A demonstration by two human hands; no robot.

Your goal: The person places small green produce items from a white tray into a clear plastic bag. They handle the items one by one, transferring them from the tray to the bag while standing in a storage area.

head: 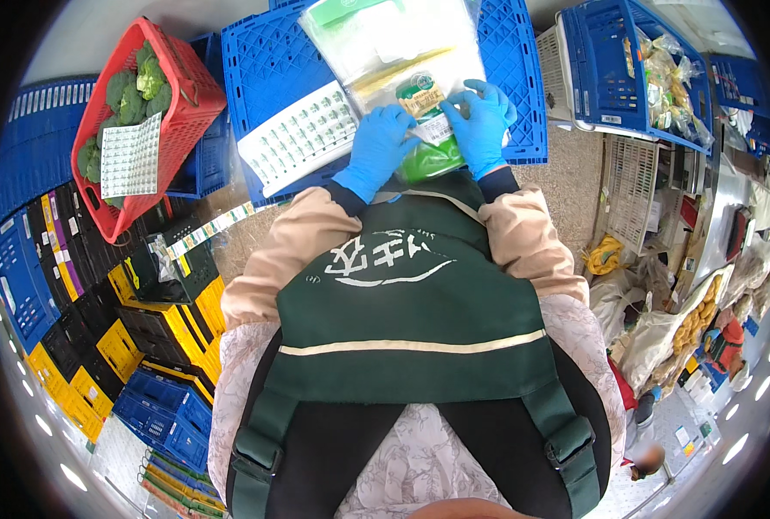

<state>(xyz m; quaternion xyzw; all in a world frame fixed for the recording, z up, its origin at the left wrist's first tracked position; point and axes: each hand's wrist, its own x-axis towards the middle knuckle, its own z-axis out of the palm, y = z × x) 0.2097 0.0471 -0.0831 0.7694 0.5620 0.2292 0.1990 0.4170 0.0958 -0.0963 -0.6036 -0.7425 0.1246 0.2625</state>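
Note:
My left hand, in a blue glove, rests at the left edge of a small white printed label on a clear plastic bag with a green base. From the other side my right hand, gloved alike, bends its thumb and fingers at the label's right edge. Whether either hand pinches the label or only presses it, I cannot tell. Above it the bag bears a green and tan printed badge. More flat plastic packaging bags lie beyond. A sheet of broccoli-picture stickers lies to the left.
Beneath the bags are blue plastic crates. A red basket of broccoli stands left, a sticker sheet on it. At right, a blue crate holds bagged produce. Another person is at lower right.

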